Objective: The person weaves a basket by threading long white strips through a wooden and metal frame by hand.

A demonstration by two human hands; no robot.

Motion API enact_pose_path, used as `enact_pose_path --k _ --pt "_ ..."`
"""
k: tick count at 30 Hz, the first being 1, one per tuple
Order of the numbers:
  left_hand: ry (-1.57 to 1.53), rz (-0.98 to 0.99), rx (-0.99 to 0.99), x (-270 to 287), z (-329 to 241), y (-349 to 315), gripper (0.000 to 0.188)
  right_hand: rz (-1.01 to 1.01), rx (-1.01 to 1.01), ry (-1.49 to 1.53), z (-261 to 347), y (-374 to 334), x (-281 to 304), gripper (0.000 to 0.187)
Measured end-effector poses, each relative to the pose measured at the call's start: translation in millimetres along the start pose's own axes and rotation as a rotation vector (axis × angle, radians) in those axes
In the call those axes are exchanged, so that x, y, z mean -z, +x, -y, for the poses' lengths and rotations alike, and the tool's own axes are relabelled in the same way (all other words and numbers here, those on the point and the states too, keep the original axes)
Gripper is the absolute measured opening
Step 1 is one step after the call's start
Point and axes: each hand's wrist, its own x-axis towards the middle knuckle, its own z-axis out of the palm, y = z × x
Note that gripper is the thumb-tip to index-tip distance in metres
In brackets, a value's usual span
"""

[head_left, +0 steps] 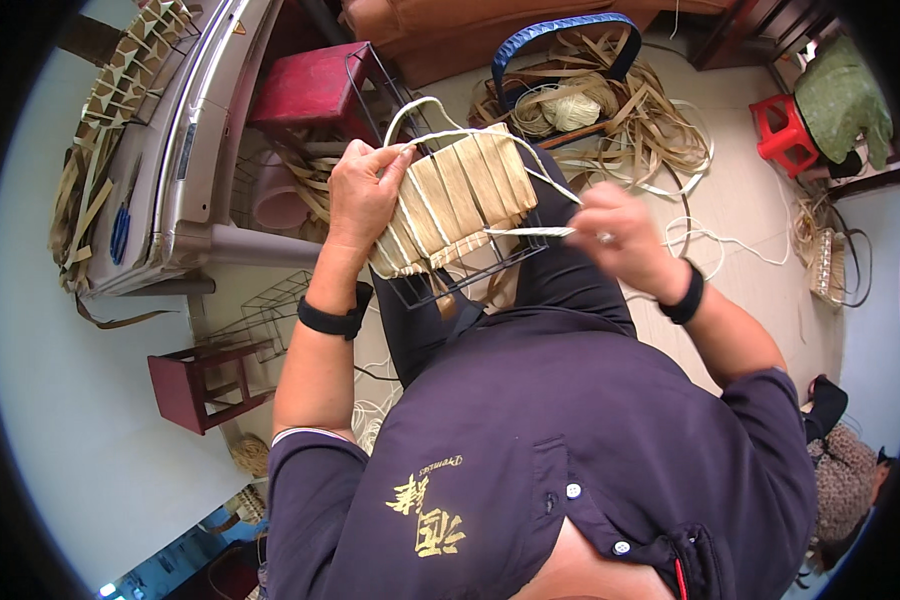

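Observation:
On my lap rests a partly woven basket [460, 190], a black wire frame [440, 295] wrapped with wide tan strips and crossed by white cord. My left hand [365, 190] is closed at the basket's upper left corner, thumb and fingers pinching its edge and the white cord there. A loop of white cord [422, 103] rises above that edge. From the basket's side a white strand [530, 232] stretches to my right hand [618, 235], which is closed on it and smeared by motion. Another length of cord curves over the top toward the same hand.
Ahead on the floor, a blue-handled basket [570, 25] holds tan strips and a ball of white cord [573, 108]. A red stool [310, 85] and a grey table [195, 160] stand left. Two people sit at the right. Loose cord [725, 240] trails across the floor.

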Motion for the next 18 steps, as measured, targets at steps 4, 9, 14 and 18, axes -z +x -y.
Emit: enact_pose_path --k 4,9,14,18 --pt "-0.014 -0.002 -0.006 3 -2 -1 0.019 -0.273 -0.555 -0.103 -98 -105 125 0.005" --pt "-0.052 -0.013 -0.045 -9 5 3 0.017 -0.581 -1.210 -0.995 -192 -347 374 0.032" --pt "-0.040 -0.017 -0.029 -8 -6 5 0.019 -0.525 -0.827 -1.051 -199 -305 336 0.041" --pt "0.002 -0.005 -0.025 -1 -4 3 0.020 -0.094 -0.700 0.349 -96 -82 127 0.039"
